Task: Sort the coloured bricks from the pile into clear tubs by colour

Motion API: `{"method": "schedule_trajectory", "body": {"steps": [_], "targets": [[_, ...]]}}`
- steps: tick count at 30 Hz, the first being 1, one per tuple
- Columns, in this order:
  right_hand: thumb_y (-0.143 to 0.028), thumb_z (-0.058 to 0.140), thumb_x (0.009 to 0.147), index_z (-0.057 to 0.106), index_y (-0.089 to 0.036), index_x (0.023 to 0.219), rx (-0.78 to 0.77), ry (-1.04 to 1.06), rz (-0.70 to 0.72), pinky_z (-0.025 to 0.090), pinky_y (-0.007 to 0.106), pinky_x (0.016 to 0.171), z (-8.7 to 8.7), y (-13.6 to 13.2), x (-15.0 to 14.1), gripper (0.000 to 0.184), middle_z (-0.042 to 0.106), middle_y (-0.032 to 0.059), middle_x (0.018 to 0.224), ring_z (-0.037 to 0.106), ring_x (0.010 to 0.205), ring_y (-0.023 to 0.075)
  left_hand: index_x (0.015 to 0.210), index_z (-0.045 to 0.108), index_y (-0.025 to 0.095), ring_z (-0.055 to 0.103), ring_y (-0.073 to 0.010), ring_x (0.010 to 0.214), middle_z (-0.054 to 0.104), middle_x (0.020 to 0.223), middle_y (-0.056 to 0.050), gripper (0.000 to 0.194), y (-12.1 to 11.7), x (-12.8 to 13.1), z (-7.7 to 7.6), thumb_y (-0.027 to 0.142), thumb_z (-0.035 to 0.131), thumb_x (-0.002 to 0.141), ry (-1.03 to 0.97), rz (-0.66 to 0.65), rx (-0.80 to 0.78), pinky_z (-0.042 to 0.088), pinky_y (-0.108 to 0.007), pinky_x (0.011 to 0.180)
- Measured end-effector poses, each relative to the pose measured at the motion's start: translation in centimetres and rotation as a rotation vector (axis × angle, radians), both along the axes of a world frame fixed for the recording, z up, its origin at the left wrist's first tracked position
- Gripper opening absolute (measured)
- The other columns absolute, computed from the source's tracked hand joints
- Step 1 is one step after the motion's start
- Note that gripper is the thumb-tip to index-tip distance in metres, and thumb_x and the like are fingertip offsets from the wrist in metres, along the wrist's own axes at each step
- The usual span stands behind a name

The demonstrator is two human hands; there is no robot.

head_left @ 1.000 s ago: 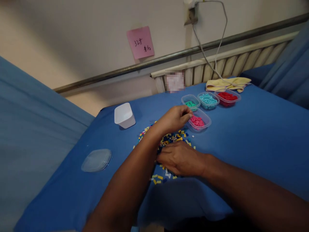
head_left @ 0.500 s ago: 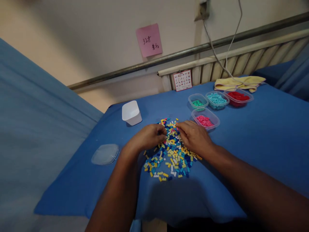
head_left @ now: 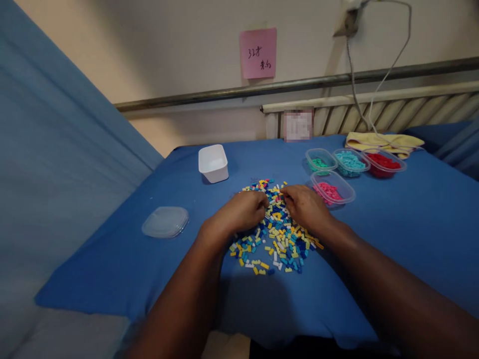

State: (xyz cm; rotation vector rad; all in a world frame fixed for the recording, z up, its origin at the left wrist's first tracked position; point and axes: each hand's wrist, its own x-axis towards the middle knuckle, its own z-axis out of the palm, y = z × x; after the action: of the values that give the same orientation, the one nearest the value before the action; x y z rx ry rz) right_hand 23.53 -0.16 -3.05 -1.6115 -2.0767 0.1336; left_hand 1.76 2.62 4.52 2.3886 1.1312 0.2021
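Loose small toy building bricks (head_left: 279, 239) in yellow, blue, white and a few pink lie in a spread pile on the blue cloth. My left hand (head_left: 245, 212) rests at the pile's left side, its fingers curled into a pinch. At the upper right of the pile is my right hand (head_left: 305, 205), fingertips bent down among the bricks. Whatever either hand pinches is too small or hidden to make out. Just right of my right hand stands a clear tub of pink bricks (head_left: 329, 192).
Behind it stand clear tubs of green bricks (head_left: 320, 163), light blue bricks (head_left: 351, 162) and red bricks (head_left: 383, 163). A yellow cloth (head_left: 385, 142) lies at the back. On the left are a white bin (head_left: 215, 172) and stacked clear lids (head_left: 165, 222). A cable (head_left: 352, 75) hangs down the wall.
My left hand has come back from the pink tub to the pile's left side. My right hand has shifted away toward the pile's upper right, uncovering the bricks. The view has turned slightly.
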Motion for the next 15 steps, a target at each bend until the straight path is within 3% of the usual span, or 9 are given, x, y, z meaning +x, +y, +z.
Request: {"method": "schedule_trajectory", "body": {"steps": [7, 11, 15], "targets": [[-0.019, 0.058, 0.099, 0.077, -0.017, 0.117, -0.026, -0.038, 0.044, 0.049, 0.039, 0.095, 0.1, -0.2, 0.5, 0.026, 0.079, 0.0121, 0.112, 0.070, 0.106, 0.0283, 0.098, 0.073, 0.016, 0.062, -0.0119, 0.067, 0.069, 0.076, -0.001, 0.017, 1.4, -0.3, -1.6, 0.021, 0.063, 0.085, -0.537, 0.204, -0.397, 0.047, -0.024, 0.065], [-0.021, 0.059, 0.100, 0.079, -0.018, 0.115, -0.043, -0.053, 0.036, 0.049, 0.040, 0.095, 0.4, -0.6, 0.5, 0.025, 0.079, 0.0117, 0.111, 0.070, 0.106, 0.0285, 0.096, 0.074, 0.015, 0.064, -0.0106, 0.067, 0.072, 0.076, -0.002, 0.015, 1.7, 0.4, -2.2, 0.019, 0.069, 0.083, -0.622, 0.308, -0.526, 0.049, -0.023, 0.067], [-0.020, 0.062, 0.100, 0.079, -0.021, 0.115, -0.023, -0.002, 0.083, 0.050, 0.037, 0.095, 0.3, -0.5, 0.4, 0.022, 0.080, 0.0084, 0.113, 0.070, 0.107, 0.0262, 0.093, 0.077, 0.015, 0.064, -0.0104, 0.068, 0.074, 0.079, -0.002, 0.016, 1.7, 0.6, -2.5, 0.017, 0.074, 0.077, -0.639, 0.323, -0.524, 0.049, -0.023, 0.066]]}}
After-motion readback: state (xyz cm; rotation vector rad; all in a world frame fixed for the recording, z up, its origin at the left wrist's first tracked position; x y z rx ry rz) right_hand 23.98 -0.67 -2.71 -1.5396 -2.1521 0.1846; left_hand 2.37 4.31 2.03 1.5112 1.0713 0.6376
